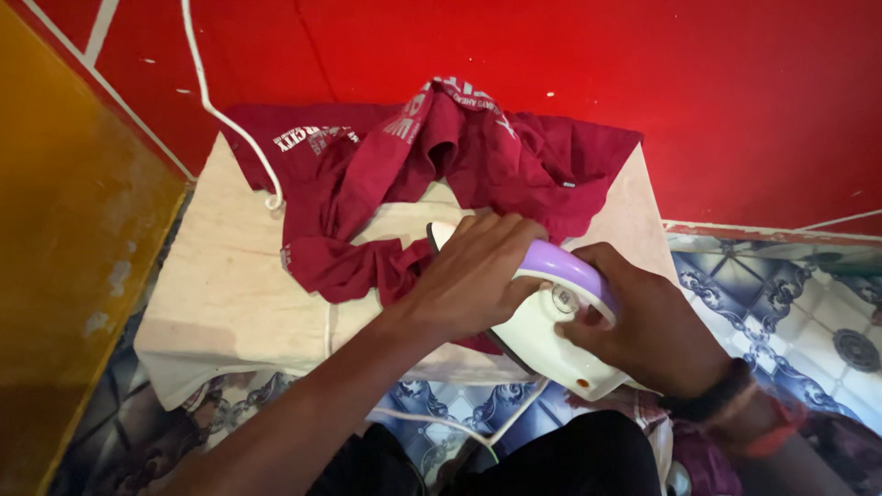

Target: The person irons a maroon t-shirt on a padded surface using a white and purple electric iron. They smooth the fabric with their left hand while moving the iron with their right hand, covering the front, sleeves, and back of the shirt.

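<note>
Head view: single frame, looking down over both forearms.
Iron (542, 321): white body with a lilac handle, tipped onto its side edge over the near part of the pad, soleplate facing left toward the garment; the tilt seems to keep the plate off the cloth while the dial is handled.
Right hand (648, 317): wrapped round the rear of the iron, fingers curled together against the body, thumb pressing at the round dial just under the handle; judged to be steadying the iron and setting the dial at once.
Left hand (473, 271): laid over the front of the iron's handle and nose, fingers closed together and bent down over the tip, touching the garment's edge; whether it grips iron or cloth beneath cannot be told.
Garment (441, 174): dark red shirt with white lettering, crumpled and twisted across the far half of the pad, one fold trailing toward the iron; not yet spread flat.
Pad (220, 303): pale cloth-covered board on the floor, serving as the pressing surface.
Cord (230, 119): white, running from the top edge down across the pad's far left corner.
Floor tiles (781, 303): blue and white patterned, right of the pad.
Wall (689, 92): red, behind the pad.
Wristbands (735, 404): dark and red, on the right wrist.
</note>
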